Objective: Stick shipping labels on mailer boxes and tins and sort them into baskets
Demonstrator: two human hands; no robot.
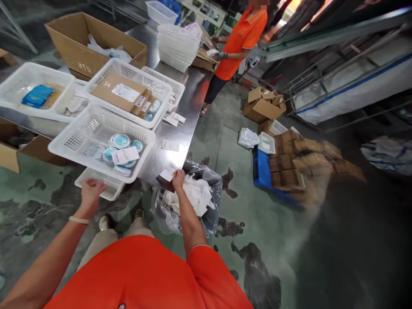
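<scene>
My right hand (178,180) is at the near corner of the metal table, its fingers closed on the edge of a white label slip (168,172). My left hand (92,196) hovers with loosely bent fingers and nothing visible in them, over a small white basket (111,189) below the table edge. Just beyond it, a white perforated basket (72,139) holds several round blue-and-white packs (120,140) with a printed paper (125,155) lying on top. More label slips (170,145) lie on the metal table (151,165).
Below the table corner stands a lined bin (217,189) full of white plastic bags. Farther back are a basket with brown cartons (116,92), a large cardboard box (69,43) and stacked white baskets (177,47). A co-worker in orange (240,40) stands at the table's far end.
</scene>
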